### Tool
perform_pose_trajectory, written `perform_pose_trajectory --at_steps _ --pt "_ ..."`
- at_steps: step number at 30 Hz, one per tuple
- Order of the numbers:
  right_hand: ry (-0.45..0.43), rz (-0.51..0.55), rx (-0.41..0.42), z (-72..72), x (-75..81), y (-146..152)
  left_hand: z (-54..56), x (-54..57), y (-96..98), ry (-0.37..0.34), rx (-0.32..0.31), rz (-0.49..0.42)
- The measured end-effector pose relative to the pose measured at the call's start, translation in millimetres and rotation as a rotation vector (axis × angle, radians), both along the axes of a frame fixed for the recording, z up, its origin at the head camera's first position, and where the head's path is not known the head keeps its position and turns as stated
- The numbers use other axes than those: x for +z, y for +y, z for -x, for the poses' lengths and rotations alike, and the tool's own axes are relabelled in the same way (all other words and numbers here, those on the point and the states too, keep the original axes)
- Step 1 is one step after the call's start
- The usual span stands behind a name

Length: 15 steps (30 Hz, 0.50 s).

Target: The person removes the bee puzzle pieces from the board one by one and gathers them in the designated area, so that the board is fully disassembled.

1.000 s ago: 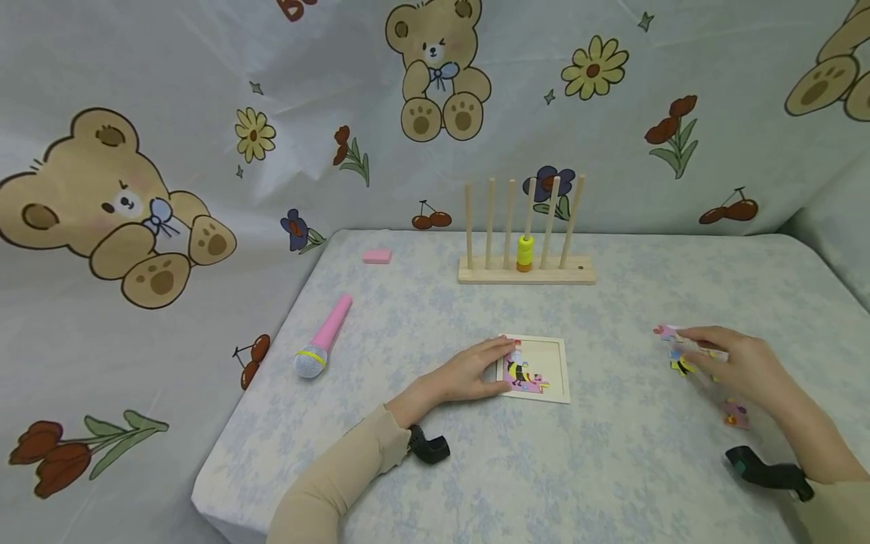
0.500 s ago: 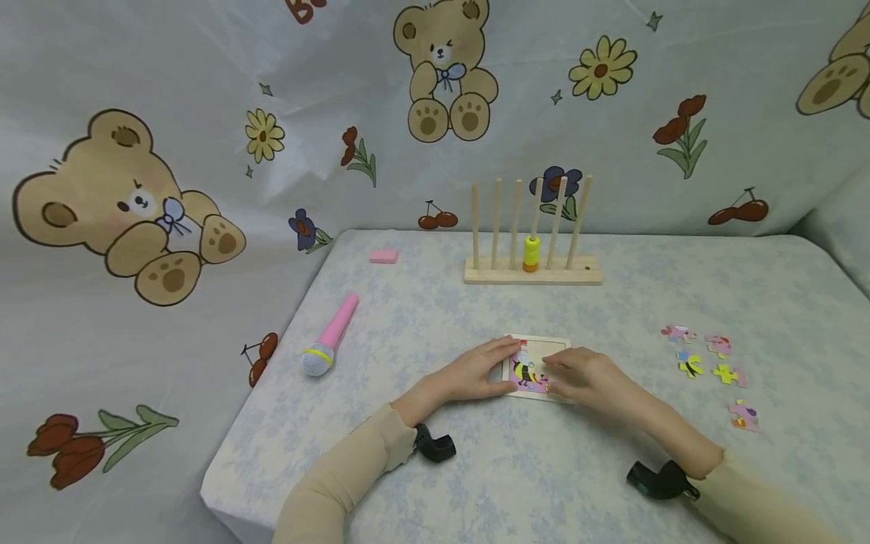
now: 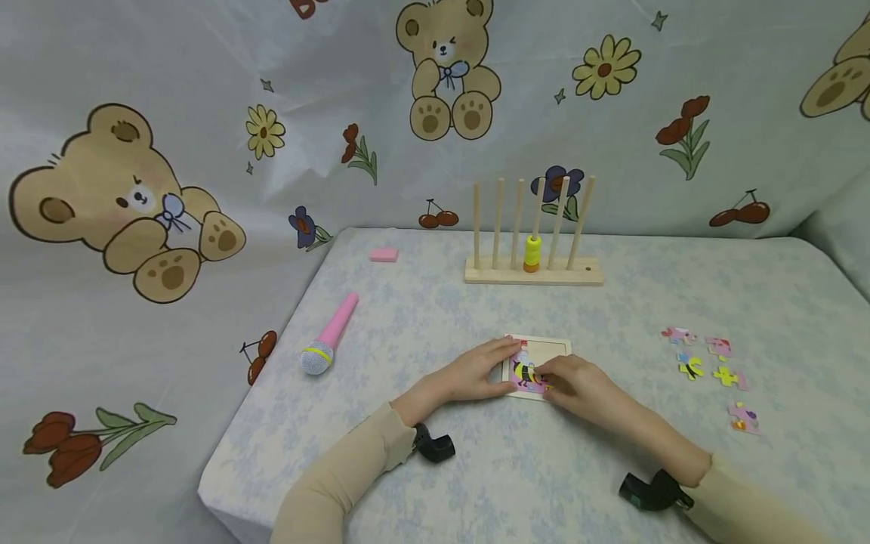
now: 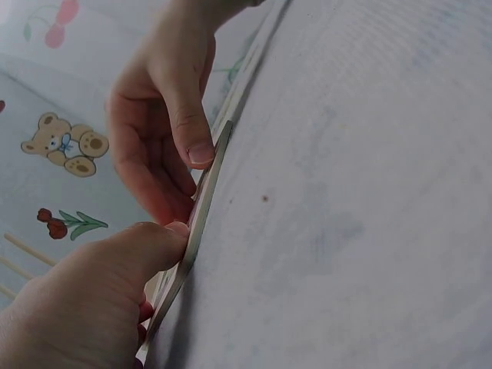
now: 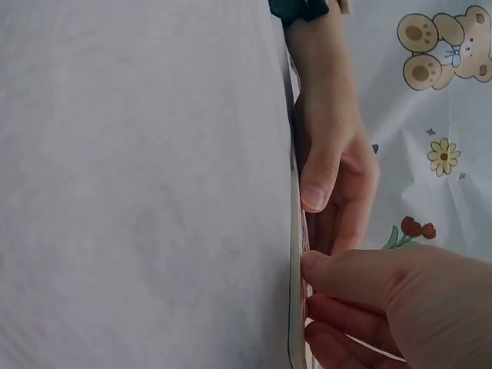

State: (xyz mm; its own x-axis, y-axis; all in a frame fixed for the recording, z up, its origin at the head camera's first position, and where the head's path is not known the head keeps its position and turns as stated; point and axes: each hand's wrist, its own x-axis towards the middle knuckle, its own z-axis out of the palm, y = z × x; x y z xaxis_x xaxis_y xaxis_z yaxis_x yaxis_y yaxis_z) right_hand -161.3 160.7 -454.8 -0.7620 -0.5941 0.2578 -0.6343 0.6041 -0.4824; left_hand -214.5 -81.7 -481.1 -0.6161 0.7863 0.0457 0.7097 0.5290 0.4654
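Note:
A small square jigsaw tray [image 3: 537, 338] with a pale wooden frame lies mid-table, partly filled with a bee picture [image 3: 523, 372]. My left hand [image 3: 476, 370] holds the tray's left side, thumb near the front corner and fingers toward the back. Over the tray's right half, my right hand [image 3: 587, 387] has thumb and fingertips bent down at the picture's edge, pinching a puzzle piece that the fingers mostly hide. In the left wrist view, the right thumb [image 4: 198, 150] sits at the frame's edge. The tray's upper right shows bare wood.
Several loose pieces lie to the right, among them a yellow one [image 3: 726, 375] and a purple-pink one [image 3: 744, 417]. A peg rack [image 3: 533, 276] with yellow rings stands at the back. A pink toy microphone [image 3: 329, 336] and a pink block [image 3: 384, 255] are on the left.
My right hand has moved left from the loose pieces to the tray, then slightly further in over the bee picture. My left hand stays at the tray's left side.

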Motion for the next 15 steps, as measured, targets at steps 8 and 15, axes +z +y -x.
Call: perform_pose_trajectory --at_steps 8,15 --pt "0.031 0.060 0.006 -1.6 -1.2 -3.5 -1.4 1.9 0.4 -0.016 0.005 0.006" --pt "0.055 0.125 0.039 1.4 -3.7 -5.4 0.1 1.0 0.5 -0.012 0.005 0.003"
